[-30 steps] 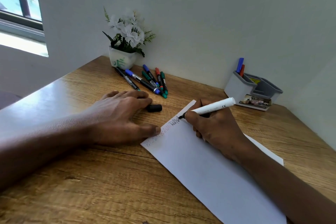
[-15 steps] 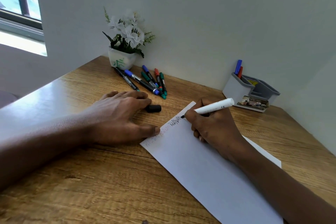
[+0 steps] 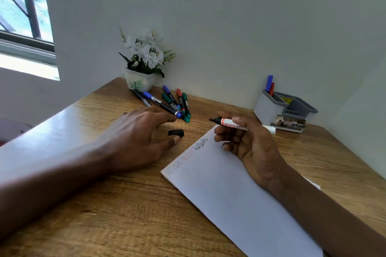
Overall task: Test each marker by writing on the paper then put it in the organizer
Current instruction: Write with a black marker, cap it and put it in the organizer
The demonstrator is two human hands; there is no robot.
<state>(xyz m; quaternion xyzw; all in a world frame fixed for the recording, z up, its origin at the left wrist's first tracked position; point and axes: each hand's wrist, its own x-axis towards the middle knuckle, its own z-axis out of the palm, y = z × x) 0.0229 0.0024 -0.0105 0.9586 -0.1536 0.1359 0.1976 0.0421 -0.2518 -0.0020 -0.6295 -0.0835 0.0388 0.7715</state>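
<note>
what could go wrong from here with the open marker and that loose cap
1. The uncapped white whiteboard marker in the right hand points its black tip toward the left hand; recapping could ink the fingers.
2. The small black cap lies loose on the wooden desk between thumb and forefinger; a nudge might roll it.
3. The white paper sheet lies unheld and may shift.

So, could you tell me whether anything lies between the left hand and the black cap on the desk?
Nothing visible does. The left hand hovers open beside the black cap, with only bare desk between its fingertips and the cap.
</note>
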